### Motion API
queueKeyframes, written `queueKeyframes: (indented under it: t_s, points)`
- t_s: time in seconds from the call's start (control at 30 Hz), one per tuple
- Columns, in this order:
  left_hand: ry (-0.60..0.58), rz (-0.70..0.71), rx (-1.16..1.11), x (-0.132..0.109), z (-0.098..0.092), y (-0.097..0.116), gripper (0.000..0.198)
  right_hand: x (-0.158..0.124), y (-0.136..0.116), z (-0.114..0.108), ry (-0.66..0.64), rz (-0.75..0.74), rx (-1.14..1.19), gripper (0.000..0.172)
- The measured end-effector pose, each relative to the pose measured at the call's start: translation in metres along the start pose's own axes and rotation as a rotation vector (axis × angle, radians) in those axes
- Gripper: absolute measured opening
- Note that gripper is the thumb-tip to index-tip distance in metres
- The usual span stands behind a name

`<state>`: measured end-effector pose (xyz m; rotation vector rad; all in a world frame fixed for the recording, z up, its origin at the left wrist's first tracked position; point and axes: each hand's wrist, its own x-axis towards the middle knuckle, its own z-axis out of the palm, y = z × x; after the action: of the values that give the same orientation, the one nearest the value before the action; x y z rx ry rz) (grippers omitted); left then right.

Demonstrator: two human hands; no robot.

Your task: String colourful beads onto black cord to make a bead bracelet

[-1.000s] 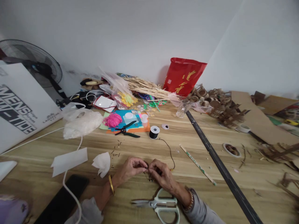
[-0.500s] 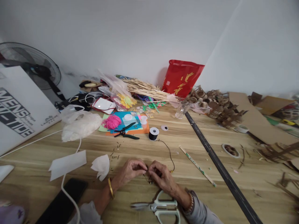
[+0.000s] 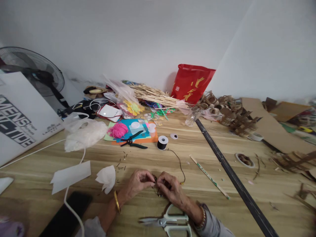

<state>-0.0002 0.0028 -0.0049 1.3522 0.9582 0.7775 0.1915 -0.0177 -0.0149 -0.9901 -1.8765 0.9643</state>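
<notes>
My left hand (image 3: 139,182) and my right hand (image 3: 171,188) meet fingertip to fingertip above the table. Both pinch a thin dark cord (image 3: 158,191), with small dark beads showing at the fingertips and just below them; the exact grip is too small to make out. On the right, a dark cord (image 3: 181,164) with a few yellowish beads curves from a black spool (image 3: 162,142) down behind my right hand. Scissors (image 3: 168,221) with pale green handles lie under my right wrist, their blades pointing left.
Dark-handled pliers (image 3: 133,141) and pink yarn (image 3: 118,130) lie on coloured paper. A crumpled tissue (image 3: 107,177) and a black phone-like slab (image 3: 66,214) are at left. A printed stick (image 3: 209,177) and a long black strip (image 3: 229,171) run along the right.
Both hands stay nearly in place, fingertips still together. A little more of the beaded cord shows between them. The whole view has shifted slightly.
</notes>
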Motion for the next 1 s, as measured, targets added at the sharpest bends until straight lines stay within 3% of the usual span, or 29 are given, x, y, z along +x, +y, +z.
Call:
queueKeyframes:
  t_s: [0.37,0.6,0.77,1.0]
  points:
    - [0.004,0.009,0.009,0.0009,0.0019,-0.0004,0.016,-0.0001,-0.0003,0.0,-0.006,-0.005,0.002,0.022]
    - [0.007,0.101,0.084,0.0004,0.0001,0.0013,0.013,-0.0001,-0.003,-0.0016,-0.031,0.008,0.053,0.017]
    - [0.014,0.179,0.136,0.0001,0.0016,0.0034,0.016,0.0011,-0.0047,0.0024,-0.029,0.078,0.184,0.025]
    - [0.041,0.198,0.159,-0.0043,0.0025,0.0074,0.019,-0.0003,-0.0044,0.0007,-0.105,0.162,0.163,0.028]
